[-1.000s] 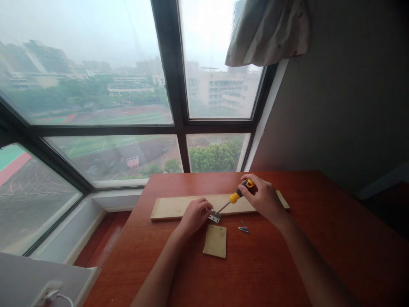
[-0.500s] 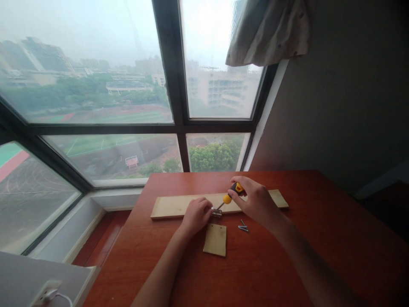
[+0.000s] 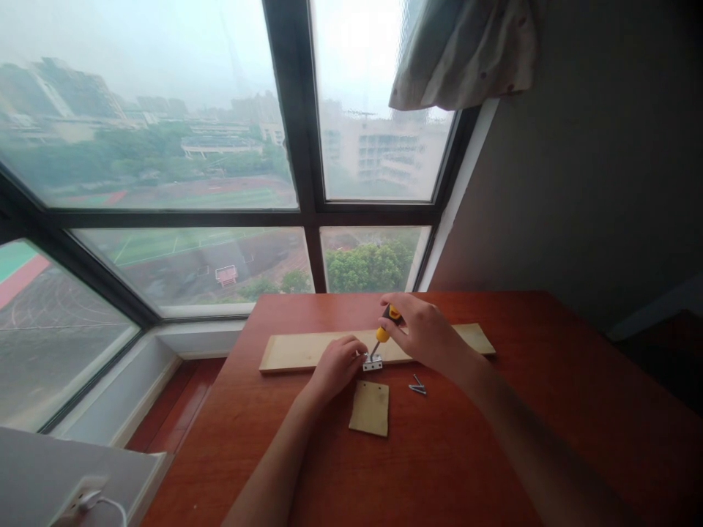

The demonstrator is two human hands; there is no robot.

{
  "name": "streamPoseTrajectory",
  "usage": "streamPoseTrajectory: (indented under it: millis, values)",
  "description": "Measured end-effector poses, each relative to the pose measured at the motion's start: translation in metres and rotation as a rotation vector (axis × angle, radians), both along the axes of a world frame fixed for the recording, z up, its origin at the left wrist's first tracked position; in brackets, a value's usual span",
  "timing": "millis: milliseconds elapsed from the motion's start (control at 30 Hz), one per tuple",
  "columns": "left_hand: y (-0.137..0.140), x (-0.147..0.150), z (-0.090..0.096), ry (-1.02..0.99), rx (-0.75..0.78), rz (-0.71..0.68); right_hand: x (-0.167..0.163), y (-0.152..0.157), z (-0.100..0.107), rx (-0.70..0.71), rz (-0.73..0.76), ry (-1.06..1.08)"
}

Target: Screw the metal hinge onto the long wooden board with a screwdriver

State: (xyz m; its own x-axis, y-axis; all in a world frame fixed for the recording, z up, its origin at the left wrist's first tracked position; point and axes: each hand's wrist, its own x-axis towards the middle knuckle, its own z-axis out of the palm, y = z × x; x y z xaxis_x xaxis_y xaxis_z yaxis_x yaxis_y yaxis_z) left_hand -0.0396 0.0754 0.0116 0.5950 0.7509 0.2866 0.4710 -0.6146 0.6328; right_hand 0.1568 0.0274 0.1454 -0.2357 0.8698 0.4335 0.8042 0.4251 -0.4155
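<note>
A yellow-and-black screwdriver [image 3: 389,317] is gripped in my right hand [image 3: 425,331], its shaft slanting down to the left. The tip meets a small silver hinge [image 3: 373,362] at the front edge of a long pale wooden board [image 3: 299,350]. My left hand [image 3: 339,364] rests over the board's front edge, its fingers closed at the hinge's left end; the fingertips are partly hidden. One leaf of the hinge, with holes in it, faces me. Closer to me lies a small wooden piece [image 3: 370,408] with two holes along its far edge.
Several loose screws [image 3: 417,386] lie on the reddish-brown table [image 3: 450,461], right of the small wooden piece. Beyond the table's far edge is a window with a dark frame [image 3: 310,216]. A plug with a white cable [image 3: 91,501] sits in a socket at the lower left.
My right hand and the screwdriver have moved slightly left, and the screwdriver stands steeper. The hinge's near leaf now shows its face with the holes. My left hand has barely moved.
</note>
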Motion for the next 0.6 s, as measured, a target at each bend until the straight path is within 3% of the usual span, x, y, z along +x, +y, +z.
streamPoseTrajectory:
  millis: [167,300,467,600]
  values:
    - [-0.003,0.004,0.000,-0.181,-0.087,0.073,0.000,0.000,0.000,-0.021,0.026,0.003]
    - [-0.003,0.005,-0.002,-0.188,-0.117,0.127,0.010,-0.001,0.001,-0.027,-0.006,0.055]
    - [-0.010,0.008,0.001,-0.100,-0.077,0.067,0.044,-0.008,-0.006,-0.022,-0.189,0.256]
    - [-0.023,0.020,0.010,0.004,-0.036,0.023,0.077,-0.006,-0.039,0.030,-0.429,0.502]
